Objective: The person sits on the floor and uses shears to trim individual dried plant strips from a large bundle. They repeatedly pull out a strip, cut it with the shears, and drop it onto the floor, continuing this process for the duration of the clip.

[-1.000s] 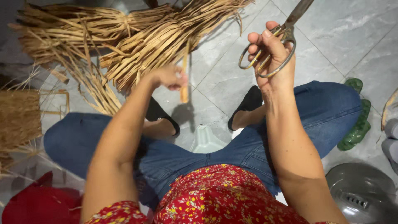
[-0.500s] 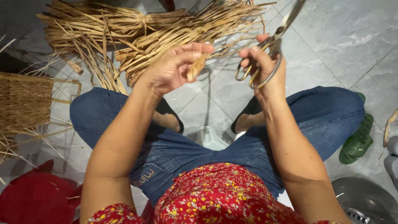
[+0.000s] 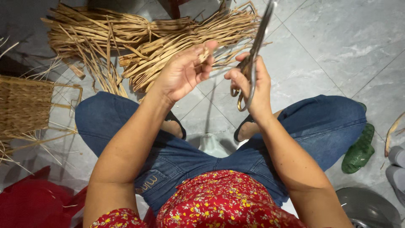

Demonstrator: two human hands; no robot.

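Scissors (image 3: 252,59) are gripped in the right hand (image 3: 251,84), fingers through the loops, blades pointing up and away. A short tan strip (image 3: 205,54) is pinched between thumb and fingers of the left hand (image 3: 181,71), which has been raised from the floor bundle of straw (image 3: 156,38) and brought close beside the scissors, so the piece is now held within reach of the blades. A woven basket (image 3: 23,105) lies at the left.

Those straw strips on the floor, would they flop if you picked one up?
Probably a bit. The straw strips are long, thin and flat, and many already curve and kink, so one would likely droop at its ends. They look dry, so a sharp bend might crack one. The bundle looks light for its size.
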